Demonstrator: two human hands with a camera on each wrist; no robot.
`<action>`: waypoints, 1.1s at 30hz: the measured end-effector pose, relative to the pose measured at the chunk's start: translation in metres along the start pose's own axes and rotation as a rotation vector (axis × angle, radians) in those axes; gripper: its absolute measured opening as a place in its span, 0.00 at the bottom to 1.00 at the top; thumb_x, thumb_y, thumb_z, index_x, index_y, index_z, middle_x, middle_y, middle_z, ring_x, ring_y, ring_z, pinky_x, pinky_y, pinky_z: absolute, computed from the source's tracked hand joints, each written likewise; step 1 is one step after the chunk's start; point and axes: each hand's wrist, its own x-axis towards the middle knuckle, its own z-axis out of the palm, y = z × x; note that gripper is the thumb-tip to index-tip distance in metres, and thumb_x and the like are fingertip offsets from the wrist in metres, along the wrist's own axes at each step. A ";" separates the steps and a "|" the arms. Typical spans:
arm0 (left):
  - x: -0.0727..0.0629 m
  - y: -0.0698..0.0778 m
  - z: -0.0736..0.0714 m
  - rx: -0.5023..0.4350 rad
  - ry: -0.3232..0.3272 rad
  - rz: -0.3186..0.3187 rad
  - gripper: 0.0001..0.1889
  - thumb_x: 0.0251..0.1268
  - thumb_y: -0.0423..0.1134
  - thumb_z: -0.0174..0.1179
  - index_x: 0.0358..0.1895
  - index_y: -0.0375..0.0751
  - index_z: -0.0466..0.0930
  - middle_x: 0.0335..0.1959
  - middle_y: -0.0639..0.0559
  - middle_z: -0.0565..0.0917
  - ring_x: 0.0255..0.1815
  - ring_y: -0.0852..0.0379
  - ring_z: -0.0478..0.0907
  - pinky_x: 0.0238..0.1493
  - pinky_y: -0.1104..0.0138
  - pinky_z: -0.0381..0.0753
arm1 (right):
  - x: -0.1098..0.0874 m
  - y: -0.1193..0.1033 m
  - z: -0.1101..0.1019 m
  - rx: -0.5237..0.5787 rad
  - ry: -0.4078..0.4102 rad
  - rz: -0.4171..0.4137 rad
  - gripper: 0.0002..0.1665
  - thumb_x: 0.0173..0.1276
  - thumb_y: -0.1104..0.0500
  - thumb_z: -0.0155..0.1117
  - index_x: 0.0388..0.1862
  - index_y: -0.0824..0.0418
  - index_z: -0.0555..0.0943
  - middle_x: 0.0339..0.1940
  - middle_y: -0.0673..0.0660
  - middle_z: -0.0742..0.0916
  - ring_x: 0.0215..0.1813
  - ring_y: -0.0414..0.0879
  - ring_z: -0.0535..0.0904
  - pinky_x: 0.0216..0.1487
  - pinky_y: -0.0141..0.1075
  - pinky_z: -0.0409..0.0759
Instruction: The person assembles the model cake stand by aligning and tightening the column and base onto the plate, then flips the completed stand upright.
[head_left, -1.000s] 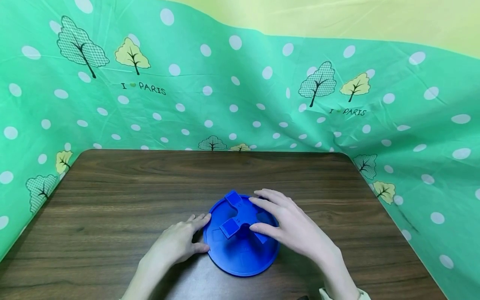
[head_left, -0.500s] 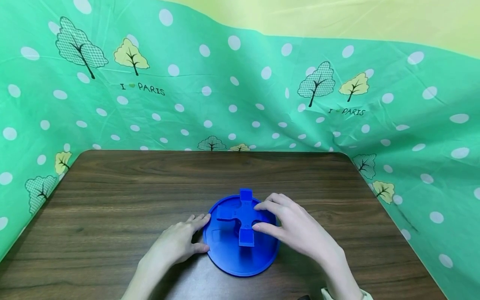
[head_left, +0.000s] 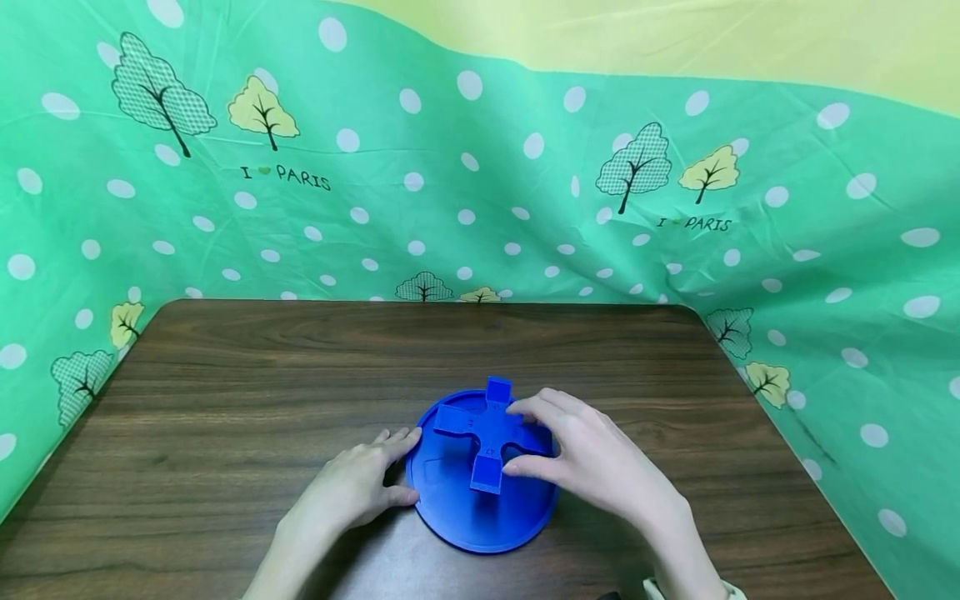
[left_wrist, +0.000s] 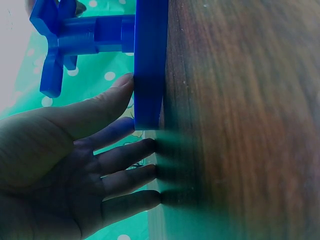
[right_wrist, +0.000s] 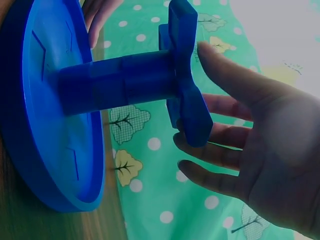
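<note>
A blue plastic stand rests on the table: a round rimmed base (head_left: 487,525), a central post (left_wrist: 95,35) and a four-armed cross top (head_left: 492,429) with small markings. My left hand (head_left: 352,479) lies at the left of the base, its thumb and fingertips touching the rim. In the left wrist view the fingers are extended. My right hand (head_left: 592,442) reaches around the cross's right side, thumb by the near arm, index fingertip by the far arm. The right wrist view shows its relaxed fingers spread beside the arms, some tips behind one arm. One cross arm is mostly hidden under this hand.
The dark wood-grain table (head_left: 247,392) extends around the stand. A green polka-dot cloth (head_left: 450,167) with printed trees hangs behind the table and along both sides. A small dark thing (head_left: 609,596) peeks in at the bottom edge beside the right sleeve (head_left: 731,591).
The cross top has turned clockwise as seen from above. The base and my left hand have stayed still. My right hand has shifted only slightly, its thumb moving toward me.
</note>
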 end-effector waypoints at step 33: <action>0.001 0.000 -0.001 0.003 -0.007 -0.001 0.41 0.58 0.51 0.75 0.76 0.49 0.71 0.77 0.44 0.72 0.78 0.34 0.67 0.73 0.34 0.68 | 0.003 -0.011 0.012 0.051 -0.194 -0.185 0.48 0.66 0.30 0.65 0.81 0.42 0.64 0.83 0.42 0.66 0.89 0.52 0.44 0.82 0.68 0.51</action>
